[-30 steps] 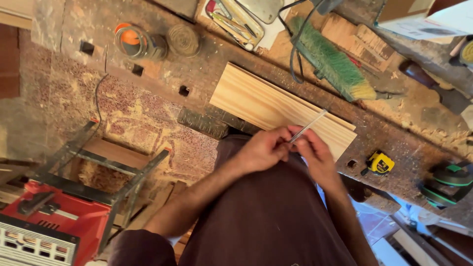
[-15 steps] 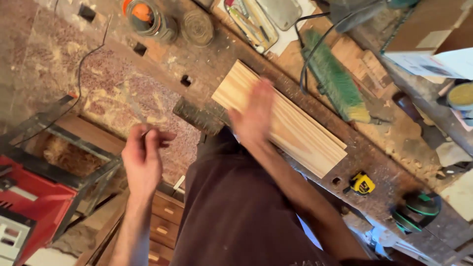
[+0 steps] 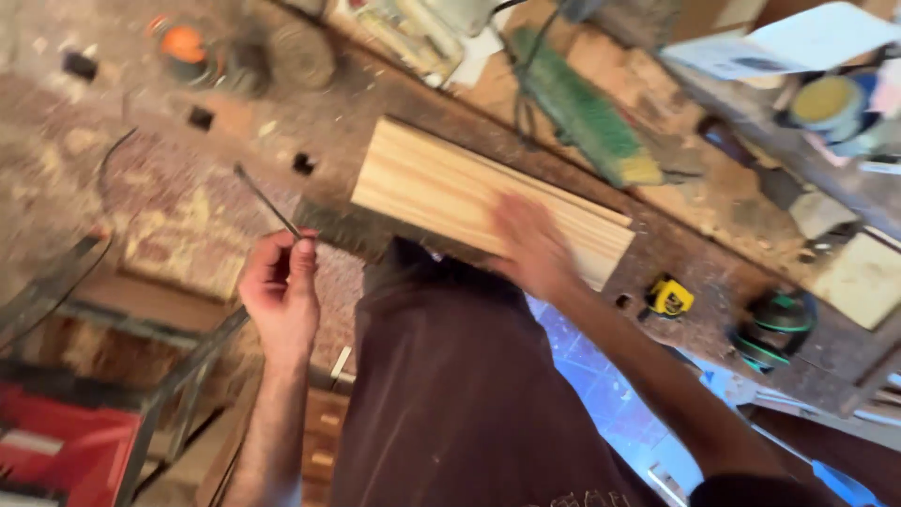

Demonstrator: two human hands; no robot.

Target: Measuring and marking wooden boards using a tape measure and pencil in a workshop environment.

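Right hand [image 3: 530, 246] now lower on plank [image 3: 441, 188], beside tape measure [image 3: 670, 297].

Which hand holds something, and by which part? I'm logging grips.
The left hand pinches a thin dark rod at its lower end. The right hand holds nothing; it rests on the pine board.

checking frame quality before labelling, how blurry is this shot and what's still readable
Head view: motion blur smears the whole frame; the right hand on the pine board is softest, the left hand pinching a thin pencil-like stick is clearer; no glare, light even.
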